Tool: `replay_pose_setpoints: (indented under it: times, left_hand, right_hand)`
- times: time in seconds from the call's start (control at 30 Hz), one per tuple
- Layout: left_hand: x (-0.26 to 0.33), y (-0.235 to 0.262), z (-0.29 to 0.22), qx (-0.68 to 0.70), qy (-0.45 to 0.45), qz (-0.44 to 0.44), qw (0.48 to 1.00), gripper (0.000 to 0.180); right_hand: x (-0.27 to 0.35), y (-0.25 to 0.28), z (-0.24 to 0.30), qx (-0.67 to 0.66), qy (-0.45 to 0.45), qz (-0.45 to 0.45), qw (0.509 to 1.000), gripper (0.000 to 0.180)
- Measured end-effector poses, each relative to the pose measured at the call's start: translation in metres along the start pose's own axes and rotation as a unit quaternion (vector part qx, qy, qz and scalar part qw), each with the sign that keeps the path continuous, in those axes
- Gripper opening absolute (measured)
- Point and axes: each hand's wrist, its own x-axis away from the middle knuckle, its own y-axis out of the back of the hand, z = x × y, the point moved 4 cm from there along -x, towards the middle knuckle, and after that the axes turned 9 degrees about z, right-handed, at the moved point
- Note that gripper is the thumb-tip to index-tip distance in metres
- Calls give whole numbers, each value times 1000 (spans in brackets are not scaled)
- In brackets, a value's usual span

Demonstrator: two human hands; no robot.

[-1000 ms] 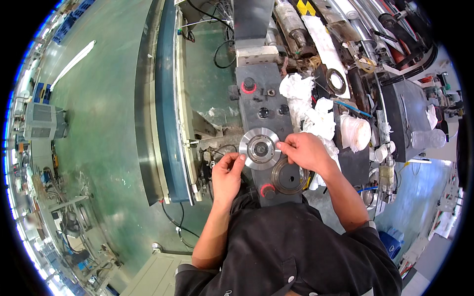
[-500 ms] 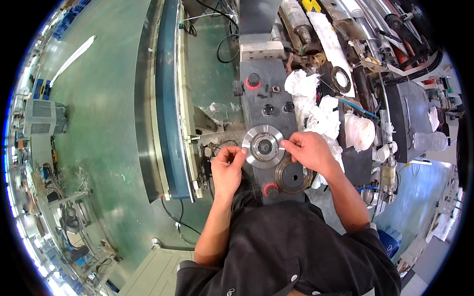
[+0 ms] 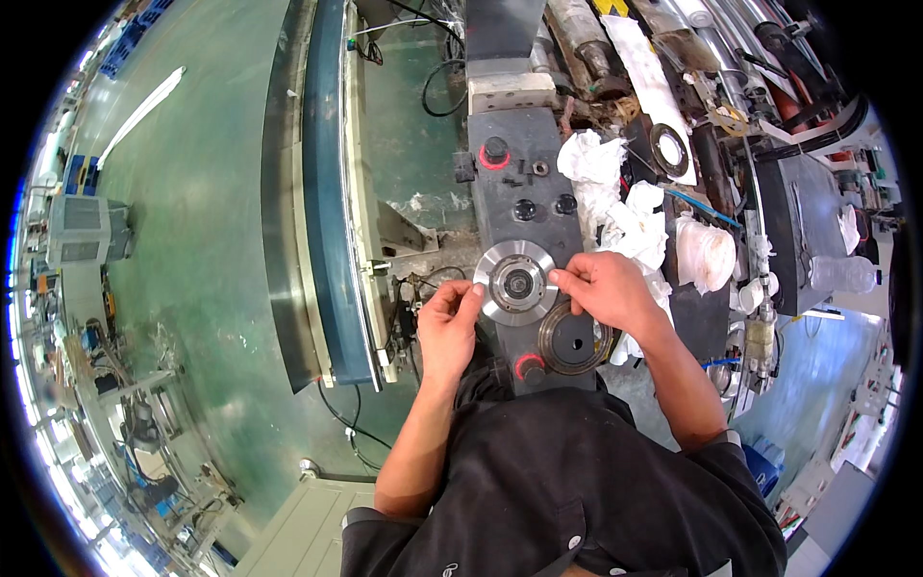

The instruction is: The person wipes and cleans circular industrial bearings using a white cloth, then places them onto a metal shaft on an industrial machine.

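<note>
A shiny round metal flange [image 3: 491,265] with a stepped hub and a dark centre lies on a dark grey machine block [image 3: 527,219]. At its left rim my left hand [image 3: 448,329] is closed, thumb and forefinger pinching the edge. My right hand [image 3: 613,296] pinches the opposite rim the same way, its other fingers curled. Just below and to the right, a darker round plate [image 3: 569,348] with a central hole sits partly beside the flange. What lies under the flange is hidden.
Black knobs with red rings [image 3: 495,151] and small bolts [image 3: 520,176] are on the block. Crumpled white cloths [image 3: 630,229] and a white roll [image 3: 705,254] lie to the right. A long blue-topped conveyor [image 3: 334,212] runs along the left.
The view has shifted slightly. Both hands keep their pinch on the flange's rim, and the flange shows no clear movement on the block.
</note>
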Motion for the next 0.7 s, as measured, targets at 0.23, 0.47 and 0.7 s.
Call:
replay_pose_setpoints:
  times: [0.23,0.47,0.7]
  left_hand:
    - [2,-8,5,45,39,-1,998,16]
    - [-3,-6,8,68,38,12,997,15]
    - [-5,-7,9,98,26,19,995,14]
  right_hand:
    - [1,-1,-1,-7,-6,3,1000,36]
    - [1,-2,-3,-21,-12,-2,1000,36]
    - [1,0,0,-21,-26,8,999,35]
